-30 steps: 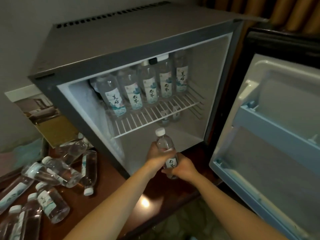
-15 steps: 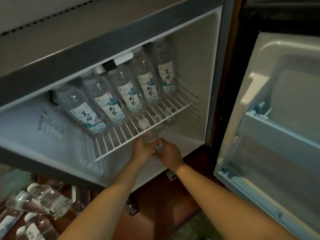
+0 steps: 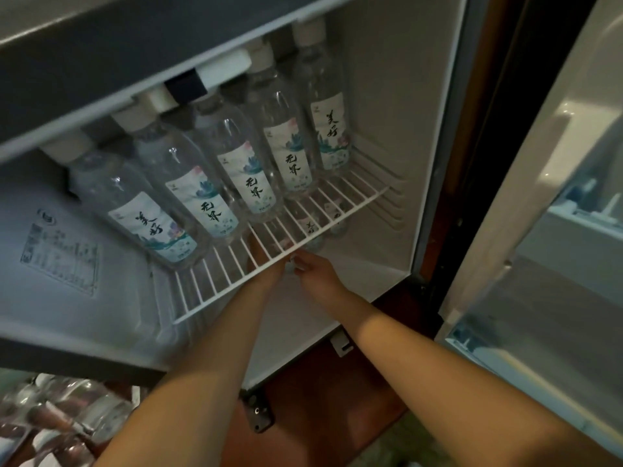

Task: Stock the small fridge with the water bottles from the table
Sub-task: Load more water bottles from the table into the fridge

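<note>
The small fridge [image 3: 387,96] stands open. Several labelled water bottles [image 3: 249,170] stand in a row on its white wire shelf [image 3: 209,291]. Both my arms reach into the lower compartment just under the shelf's front edge. My left hand [image 3: 266,264] is partly behind the wires, and my right hand [image 3: 317,274] is beside it. Between them they grip a water bottle [image 3: 292,266], of which only a small pale part shows. Two more bottles [image 3: 312,229] stand at the back under the shelf, seen through the wires.
The fridge door [image 3: 539,230] hangs open to the right with its door shelves facing me. Several loose water bottles [image 3: 67,416] lie blurred on the brown table [image 3: 320,399] at lower left, below the fridge's front edge.
My view has moved in close to the fridge. Both hands have carried the bottle from in front of the fridge forward and under the wire shelf, so most of it is now hidden.
</note>
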Demonstrator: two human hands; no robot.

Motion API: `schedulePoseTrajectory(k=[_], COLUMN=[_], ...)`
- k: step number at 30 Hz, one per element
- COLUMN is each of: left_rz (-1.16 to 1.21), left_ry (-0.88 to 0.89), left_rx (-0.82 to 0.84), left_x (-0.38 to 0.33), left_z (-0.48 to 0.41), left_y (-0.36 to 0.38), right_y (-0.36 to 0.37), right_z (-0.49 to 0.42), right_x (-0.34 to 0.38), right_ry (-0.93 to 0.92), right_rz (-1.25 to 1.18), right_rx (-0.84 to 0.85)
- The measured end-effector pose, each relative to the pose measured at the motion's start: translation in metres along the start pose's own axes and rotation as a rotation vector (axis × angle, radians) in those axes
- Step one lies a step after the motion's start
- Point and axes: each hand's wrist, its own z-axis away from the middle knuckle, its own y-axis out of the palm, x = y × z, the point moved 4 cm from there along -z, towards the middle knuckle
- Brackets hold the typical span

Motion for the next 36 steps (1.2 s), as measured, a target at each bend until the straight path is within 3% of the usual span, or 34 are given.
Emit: schedulePoseTrajectory(k=[10, 15, 21, 26, 29, 33, 36], left_rz=[-0.001, 0.01, -0.172, 0.048, 0.111, 0.164, 0.091], left_ry=[-0.091, -0.212, -0.261, -0.366, -0.372, -0.58, -0.64], left_rx=[-0.032, 0.068, 0.074, 0.146, 0.216, 0.378, 0.331], left_x=[0.003, 0.004, 0.022, 0.056, 0.07, 0.097, 0.118], left_z=[0.0, -0.003, 0.016, 0.074, 0.12, 0.169, 0.188], left_y=[0.004, 0.004, -0.006, -0.013, -0.028, -0.062, -0.107], right_y=[-0.004, -0.006, -0.018, -0.025, -0.016, 0.01, 0.039], right_z=[0.0, -0.002, 0.016, 0.045, 0.066, 0.092, 0.106], right_x=[0.014, 0.022, 0.011, 0.001, -0.003, -0.009, -0.018], right_ry=[0.083, 0.11, 0.183, 0.316, 0.361, 0.454, 0.514], right_rz=[-0.061, -0.024, -0.071, -0.003, 0.078, 0.246, 0.393], right_rx=[0.013, 0.029, -0.012, 0.032, 0.113, 0.307, 0.459])
